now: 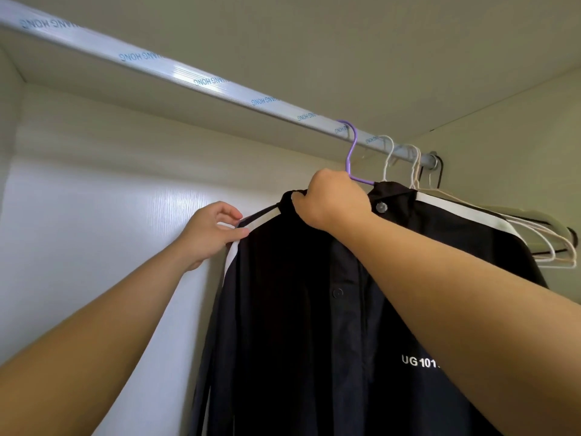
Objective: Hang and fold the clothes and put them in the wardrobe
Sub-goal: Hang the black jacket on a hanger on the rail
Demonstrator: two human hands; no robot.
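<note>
At right of centre our black jacket (pixel 314 309) already hangs by its purple hanger (pixel 351 152) on the wardrobe rail (pixel 188 77), our right hand (pixel 330 202) gripping the collar, our left hand (pixel 213 229) pinching the shoulder; straightening remains.

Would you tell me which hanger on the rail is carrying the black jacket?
The purple hanger, leftmost on the rail, carries the black jacket; its hook is beside the right hand. The pale hangers further right look bare.
</note>
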